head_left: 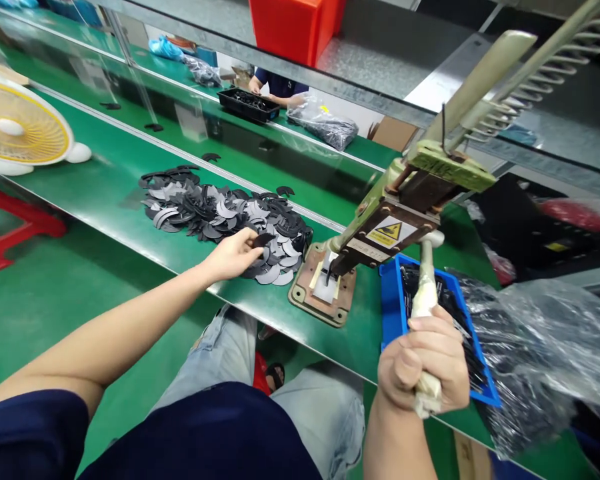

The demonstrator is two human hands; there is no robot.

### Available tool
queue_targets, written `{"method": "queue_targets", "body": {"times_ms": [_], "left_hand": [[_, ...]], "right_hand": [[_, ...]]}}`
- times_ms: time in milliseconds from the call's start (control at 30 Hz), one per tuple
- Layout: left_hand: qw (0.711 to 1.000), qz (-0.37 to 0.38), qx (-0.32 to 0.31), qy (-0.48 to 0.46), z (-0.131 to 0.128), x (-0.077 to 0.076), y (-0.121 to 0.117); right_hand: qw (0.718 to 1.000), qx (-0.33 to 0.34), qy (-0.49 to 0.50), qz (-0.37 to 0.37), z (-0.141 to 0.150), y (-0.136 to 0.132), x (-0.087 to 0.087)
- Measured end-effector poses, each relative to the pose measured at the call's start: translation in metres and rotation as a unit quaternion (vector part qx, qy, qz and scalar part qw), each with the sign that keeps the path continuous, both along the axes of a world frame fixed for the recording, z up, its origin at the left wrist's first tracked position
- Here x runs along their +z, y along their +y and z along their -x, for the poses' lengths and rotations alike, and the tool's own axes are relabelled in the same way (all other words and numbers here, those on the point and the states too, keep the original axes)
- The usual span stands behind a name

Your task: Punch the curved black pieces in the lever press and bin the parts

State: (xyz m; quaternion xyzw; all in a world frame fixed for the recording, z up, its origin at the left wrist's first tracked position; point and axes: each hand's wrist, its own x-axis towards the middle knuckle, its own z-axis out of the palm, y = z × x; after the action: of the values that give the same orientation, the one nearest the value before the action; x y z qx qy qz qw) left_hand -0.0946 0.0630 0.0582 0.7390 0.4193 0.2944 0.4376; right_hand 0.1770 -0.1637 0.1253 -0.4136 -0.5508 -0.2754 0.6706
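My left hand [237, 253] pinches a dark curved plastic piece [264, 240] at the right end of a heap of similar black and grey crescent-shaped pieces [215, 207]. Wrapped around the taped lever handle [425, 297] of a green hand press [380, 207] is my right hand [425, 360]. The press stands on a brown metal base plate [300, 293], between the heap and a blue bin [393, 307]. Under its head, a light metal fixture [325, 288] sits on the base. Whether a piece lies in the fixture, I cannot tell.
Black parts fill the blue bin, with clear plastic bags [530, 333] to its right. A fan [25, 127] stands at the left end of the green bench [110, 193]. Overhead, a metal shelf holds a red bin [290, 27]. Across the bench, a co-worker [280, 87] sits by a black tray [247, 107].
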Motion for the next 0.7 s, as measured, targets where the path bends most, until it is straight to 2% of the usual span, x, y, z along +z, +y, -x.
{"method": "queue_targets", "body": {"times_ms": [67, 133, 233, 333, 433, 700], "left_hand": [[0.986, 0.139, -0.055, -0.072, -0.032, 0.001, -0.006], [0.971, 0.196, -0.108, -0.088, -0.063, 0.0, -0.01], [0.967, 0.201, -0.146, -0.061, -0.1, -0.004, -0.01], [0.968, 0.178, -0.173, -0.032, -0.121, -0.011, -0.006], [0.966, 0.166, -0.197, -0.016, -0.134, -0.016, 0.001], [0.953, 0.226, -0.202, -0.001, -0.147, -0.016, 0.007]], "right_hand": [[1.0, -0.003, -0.001, -0.005, 0.001, 0.001, 0.001], [1.0, -0.009, 0.001, 0.002, 0.002, 0.001, 0.002], [1.0, -0.014, 0.007, 0.016, 0.004, -0.001, 0.003], [1.0, -0.012, 0.005, 0.018, 0.004, -0.002, 0.003], [1.0, -0.013, 0.007, 0.016, 0.004, -0.002, 0.002], [1.0, -0.012, 0.016, -0.023, 0.008, 0.005, 0.001]]}}
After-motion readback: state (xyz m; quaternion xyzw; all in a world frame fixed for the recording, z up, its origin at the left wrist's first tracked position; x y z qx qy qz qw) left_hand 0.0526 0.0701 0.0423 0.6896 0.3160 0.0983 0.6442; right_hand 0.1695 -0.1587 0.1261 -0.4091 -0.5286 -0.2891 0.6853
